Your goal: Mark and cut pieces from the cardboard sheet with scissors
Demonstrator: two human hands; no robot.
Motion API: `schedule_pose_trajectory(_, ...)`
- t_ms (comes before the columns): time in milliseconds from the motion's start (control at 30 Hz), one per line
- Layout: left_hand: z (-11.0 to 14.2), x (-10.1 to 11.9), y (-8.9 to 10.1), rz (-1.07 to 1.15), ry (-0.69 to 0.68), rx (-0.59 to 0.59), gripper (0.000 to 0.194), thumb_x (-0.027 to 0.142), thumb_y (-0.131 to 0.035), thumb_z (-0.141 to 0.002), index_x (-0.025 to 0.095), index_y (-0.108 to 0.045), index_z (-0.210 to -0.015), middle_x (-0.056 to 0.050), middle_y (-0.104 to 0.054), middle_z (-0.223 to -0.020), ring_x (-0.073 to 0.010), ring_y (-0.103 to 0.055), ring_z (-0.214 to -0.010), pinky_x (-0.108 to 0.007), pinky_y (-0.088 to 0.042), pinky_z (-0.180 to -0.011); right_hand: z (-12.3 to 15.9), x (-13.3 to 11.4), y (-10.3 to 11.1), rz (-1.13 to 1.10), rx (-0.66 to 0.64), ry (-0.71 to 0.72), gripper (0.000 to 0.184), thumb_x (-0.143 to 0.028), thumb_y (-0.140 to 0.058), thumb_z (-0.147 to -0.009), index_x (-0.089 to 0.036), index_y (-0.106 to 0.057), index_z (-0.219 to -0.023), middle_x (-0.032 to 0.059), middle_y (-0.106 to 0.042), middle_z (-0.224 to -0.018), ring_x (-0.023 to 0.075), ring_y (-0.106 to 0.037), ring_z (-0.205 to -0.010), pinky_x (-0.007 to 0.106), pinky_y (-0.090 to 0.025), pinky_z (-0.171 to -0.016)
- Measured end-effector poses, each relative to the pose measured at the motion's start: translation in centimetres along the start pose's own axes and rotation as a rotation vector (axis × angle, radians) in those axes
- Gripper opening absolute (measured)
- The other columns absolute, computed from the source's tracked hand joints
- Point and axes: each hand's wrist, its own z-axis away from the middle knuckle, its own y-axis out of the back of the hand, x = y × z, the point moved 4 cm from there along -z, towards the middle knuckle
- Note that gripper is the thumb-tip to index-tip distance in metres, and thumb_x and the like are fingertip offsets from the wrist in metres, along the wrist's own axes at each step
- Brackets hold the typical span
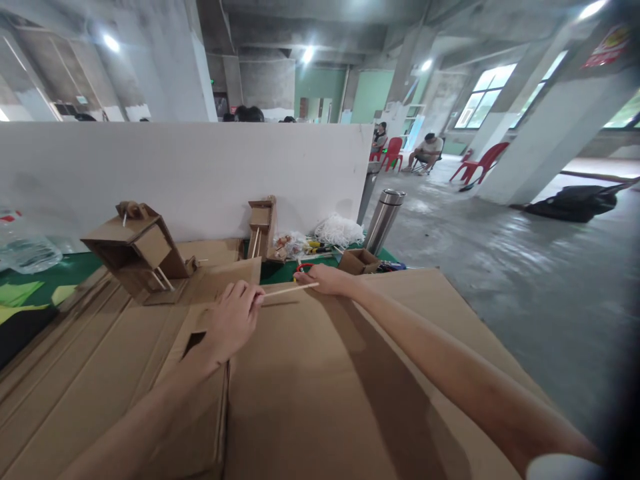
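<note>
My left hand (236, 319) is closed around one end of a thin wooden stick (290, 289), which points right, just above the cardboard. At the far edge of the cardboard sheet (300, 373), my right hand (325, 279) reaches out with its fingers curled at a tool with a red looped handle (303, 267). That tool's kind is mostly hidden by the fingers. A cardboard structure with sticks through it (143, 250) stands beyond my left hand. Behind the stick is a narrower upright cardboard piece (262, 227).
A steel flask (384, 220) stands behind a small open cardboard box (359, 261). White stringy material (340, 230) and small tools lie at the back. A white partition (190, 173) borders the table. A plastic bottle (27, 247) lies left. People sit farther off.
</note>
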Motion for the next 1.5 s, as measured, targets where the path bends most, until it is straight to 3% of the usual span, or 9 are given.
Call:
schedule_pose_trajectory(167, -0.6, -0.8, -2.2, -0.023, -0.003, -0.052, 0.021, 0.025, -0.037, -0.095, 0.020, -0.057, -0.094, -0.005, -0.059, -0.094, -0.0222, -0.050, -0.089, -0.036, -0.039, -0.080, -1.9, -0.6, -2.0, -0.077, 0.032, 0.095, 0.063, -0.067, -0.039, -0.086, -0.018, -0.057, -0.050, 0.0036, -0.054, -0.054, 0.0150, -0.051, -0.055, 0.025, -0.033, -0.058)
schedule_pose_trajectory(300, -1.0, -1.1, -3.2, -0.041, 0.015, -0.072, 0.019, 0.026, -0.040, -0.094, 0.021, -0.058, -0.093, -0.005, -0.061, -0.094, -0.0222, -0.051, -0.088, -0.037, -0.038, -0.079, -1.7, 0.2, -1.7, -0.123, 0.109, 0.093, 0.061, -0.060, -0.030, -0.092, -0.016, -0.063, -0.067, 0.0019, -0.056, -0.061, 0.0136, -0.049, -0.059, 0.023, -0.031, -0.057)
schedule_pose_trajectory(400, -1.2, -1.0, -3.6, -0.041, 0.024, -0.069, 0.018, 0.025, -0.041, -0.094, 0.021, -0.059, -0.094, -0.005, -0.061, -0.095, -0.0232, -0.050, -0.089, -0.038, -0.038, -0.078, -0.7, 0.8, -1.1, -0.132, 0.103, 0.067, 0.062, -0.057, -0.022, -0.095, -0.016, -0.065, -0.077, 0.0005, -0.057, -0.062, 0.0131, -0.049, -0.059, 0.022, -0.030, -0.053)
schedule_pose_trajectory(667, -0.6, -1.2, -3.8, 0.109, 0.083, -0.017, 0.015, 0.029, -0.046, -0.090, 0.021, -0.056, -0.099, -0.006, -0.059, -0.105, -0.0261, -0.049, -0.103, -0.043, -0.037, -0.090, 3.5, 1.1, -1.1, 0.033, 0.081, -0.004, 0.050, -0.065, -0.037, -0.088, -0.023, -0.064, -0.078, 0.0050, -0.068, -0.078, 0.0211, -0.060, -0.069, 0.026, -0.028, -0.055)
schedule_pose_trajectory(833, -0.3, -2.2, -3.8, 0.255, 0.122, -0.053, 0.028, 0.031, -0.051, -0.085, 0.017, -0.049, -0.110, -0.010, -0.059, -0.112, -0.0246, -0.054, -0.107, -0.040, -0.041, -0.093, 5.4, 1.9, -0.5, 0.110, 0.111, -0.047, 0.046, -0.059, -0.036, -0.091, -0.023, -0.061, -0.076, 0.0060, -0.070, -0.081, 0.0224, -0.062, -0.073, 0.027, -0.029, -0.057)
schedule_pose_trajectory(1033, -0.6, -2.1, -3.4, 0.373, 0.090, -0.138, 0.013, 0.029, -0.048, -0.085, 0.021, -0.056, -0.093, -0.004, -0.066, -0.103, -0.0185, -0.062, -0.092, -0.031, -0.048, -0.082, 6.7, 3.2, -0.5, 0.153, 0.113, -0.099, 0.046, -0.054, -0.035, -0.093, -0.021, -0.059, -0.071, 0.0060, -0.069, -0.073, 0.0219, -0.063, -0.069, 0.027, -0.028, -0.054)
schedule_pose_trajectory(1267, -0.7, -3.2, -4.4, 0.557, 0.094, -0.167, 0.014, 0.032, -0.050, -0.083, 0.022, -0.058, -0.078, -0.004, -0.068, -0.107, -0.0209, -0.061, -0.103, -0.033, -0.048, -0.087, 7.5, 3.9, -1.1, 0.106, 0.154, -0.143, 0.044, -0.049, -0.031, -0.095, -0.021, -0.059, -0.076, 0.0066, -0.069, -0.077, 0.0236, -0.064, -0.073, 0.029, -0.036, -0.058)
schedule_pose_trajectory(1400, -0.5, -4.8, -6.1, 0.729, 0.196, -0.215, 0.017, 0.036, -0.053, -0.083, 0.021, -0.058, -0.079, -0.006, -0.066, -0.113, -0.0210, -0.063, -0.102, -0.034, -0.051, -0.087, 8.1, 4.1, -1.4, -0.011, 0.227, -0.039, 0.028, -0.044, -0.042, -0.092, -0.022, -0.057, -0.103, 0.0069, -0.066, -0.102, 0.0211, -0.062, -0.089, 0.031, -0.045, -0.074)
schedule_pose_trajectory(1500, -0.5, -5.3, -6.7, 0.817, 0.228, -0.230, 0.018, 0.037, -0.055, -0.081, 0.020, -0.058, -0.079, -0.007, -0.065, -0.114, -0.0210, -0.063, -0.101, -0.036, -0.051, -0.089, 8.5, 3.8, -1.3, -0.107, 0.326, 0.163, 0.014, -0.031, -0.051, -0.089, -0.021, -0.056, -0.098, 0.0089, -0.061, -0.104, 0.0218, -0.056, -0.099, 0.034, -0.044, -0.085)
